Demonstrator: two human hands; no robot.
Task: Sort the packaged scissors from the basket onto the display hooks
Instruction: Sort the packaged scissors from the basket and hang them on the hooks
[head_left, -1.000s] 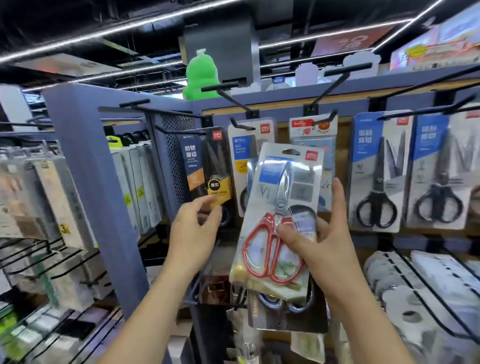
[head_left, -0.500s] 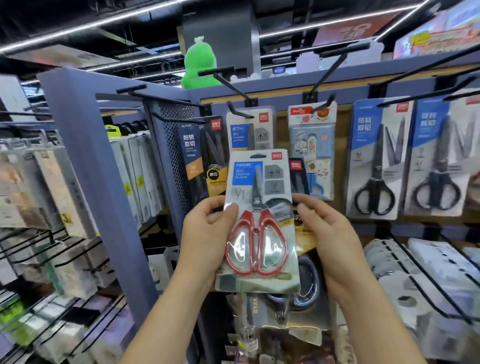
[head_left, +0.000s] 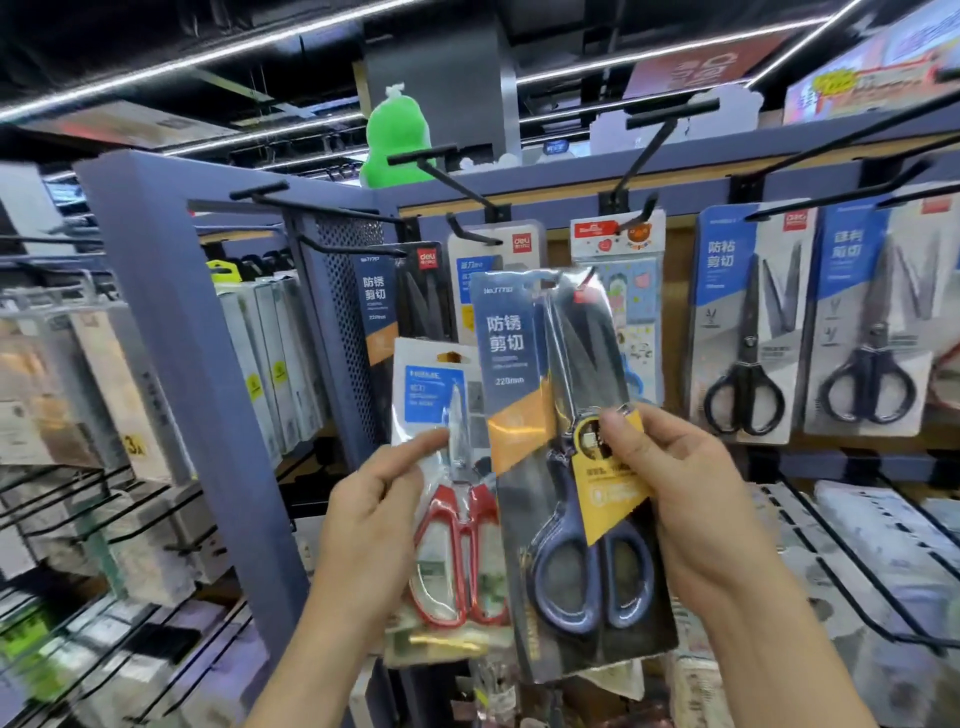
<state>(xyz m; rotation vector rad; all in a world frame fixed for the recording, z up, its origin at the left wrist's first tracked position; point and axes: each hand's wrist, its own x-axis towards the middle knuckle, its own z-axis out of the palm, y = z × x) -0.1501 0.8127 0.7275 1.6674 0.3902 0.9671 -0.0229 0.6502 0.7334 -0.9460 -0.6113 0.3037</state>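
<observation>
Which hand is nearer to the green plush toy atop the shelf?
Left. The left hand is almost straight below the green plush toy; the right hand is farther right.

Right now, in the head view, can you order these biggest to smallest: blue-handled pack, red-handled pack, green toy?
1. blue-handled pack
2. red-handled pack
3. green toy; it's farther away, so really it may be bigger.

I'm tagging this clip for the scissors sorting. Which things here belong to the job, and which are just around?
Job:
red-handled scissors pack, gripped by the left hand
blue-handled scissors pack, gripped by the right hand
display hooks
hung black scissors packs

Just around:
green plush toy
boxed goods on the left rack
</observation>
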